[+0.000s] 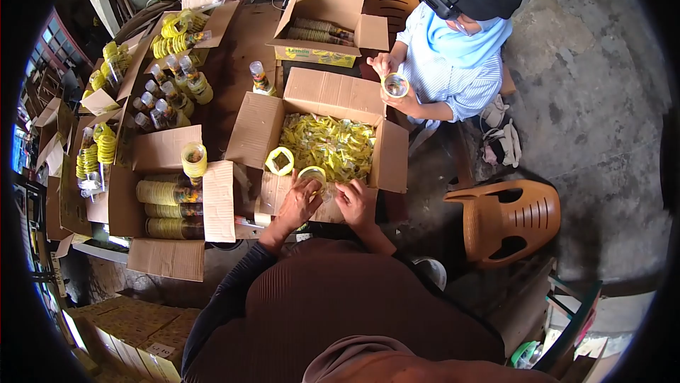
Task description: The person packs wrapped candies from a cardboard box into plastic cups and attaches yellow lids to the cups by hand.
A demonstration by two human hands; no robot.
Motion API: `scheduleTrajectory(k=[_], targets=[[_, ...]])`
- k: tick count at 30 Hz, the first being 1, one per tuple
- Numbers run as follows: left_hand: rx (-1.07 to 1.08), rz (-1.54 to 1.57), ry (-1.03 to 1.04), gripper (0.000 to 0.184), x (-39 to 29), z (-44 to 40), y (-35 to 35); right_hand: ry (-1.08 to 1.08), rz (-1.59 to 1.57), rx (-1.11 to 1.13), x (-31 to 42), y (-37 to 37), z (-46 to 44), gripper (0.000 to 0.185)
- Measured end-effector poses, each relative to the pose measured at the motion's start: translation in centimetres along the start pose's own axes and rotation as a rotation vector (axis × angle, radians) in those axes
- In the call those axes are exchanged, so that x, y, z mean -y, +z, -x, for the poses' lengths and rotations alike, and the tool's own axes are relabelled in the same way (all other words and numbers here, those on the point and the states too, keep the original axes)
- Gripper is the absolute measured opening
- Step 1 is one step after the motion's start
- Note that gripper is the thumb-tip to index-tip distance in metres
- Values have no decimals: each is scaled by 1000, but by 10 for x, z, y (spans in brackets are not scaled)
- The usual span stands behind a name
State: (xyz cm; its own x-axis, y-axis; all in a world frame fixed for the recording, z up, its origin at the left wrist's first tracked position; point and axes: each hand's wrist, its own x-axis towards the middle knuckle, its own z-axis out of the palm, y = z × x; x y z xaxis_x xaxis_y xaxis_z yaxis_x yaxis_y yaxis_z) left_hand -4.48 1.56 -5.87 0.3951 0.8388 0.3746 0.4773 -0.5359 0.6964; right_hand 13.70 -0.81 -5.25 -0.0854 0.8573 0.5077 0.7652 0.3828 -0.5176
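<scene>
My left hand (301, 200) is closed around a clear plastic cup with a yellow rim (312, 172), at the near edge of an open cardboard box (392, 149). Beside the cup, my right hand (355, 203) has its fingers bent together; what they hold, if anything, is too small to make out. Many small yellow-and-clear sachets (329, 144) fill the box in front of both hands. A yellow-rimmed cup (280, 161) sits at the box's left side, just beyond my left hand.
Across the table, a person (453, 64) holds another clear cup (395, 86). Boxes with stacked cups stand at left (170, 259) and at the back (322, 1). Several cup stacks (170, 93) stand on the table's left. An orange plastic chair (506, 220) is at right.
</scene>
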Motion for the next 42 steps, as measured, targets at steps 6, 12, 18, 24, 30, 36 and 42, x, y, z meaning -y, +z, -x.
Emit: scheduleTrajectory(k=[6, 12, 18, 24, 30, 36, 42], targets=[[116, -111, 43, 26, -5, -5, -1, -26, 9, 26, -9, 5, -5, 19], [118, -39, 41, 34, -7, -12, 2, 106, -161, 108, -34, 7, -19, 15], [95, -23, -21, 34, -5, -20, -1, 88, -240, 129, -39, -1, -22, 17], [24, 33, -127, 24, -22, -28, -1, -49, -211, 146, -34, -5, -26, 18], [-73, -186, -123, 14, -9, -25, 14, -97, -184, 146, -35, -6, -29, 21], [-180, -155, -164, 9, -21, -32, 8, -23, -185, 125, -25, -14, -31, 21], [-172, -258, -138, 7, -31, -32, 0, -179, -45, 139, -12, -12, -25, 29]])
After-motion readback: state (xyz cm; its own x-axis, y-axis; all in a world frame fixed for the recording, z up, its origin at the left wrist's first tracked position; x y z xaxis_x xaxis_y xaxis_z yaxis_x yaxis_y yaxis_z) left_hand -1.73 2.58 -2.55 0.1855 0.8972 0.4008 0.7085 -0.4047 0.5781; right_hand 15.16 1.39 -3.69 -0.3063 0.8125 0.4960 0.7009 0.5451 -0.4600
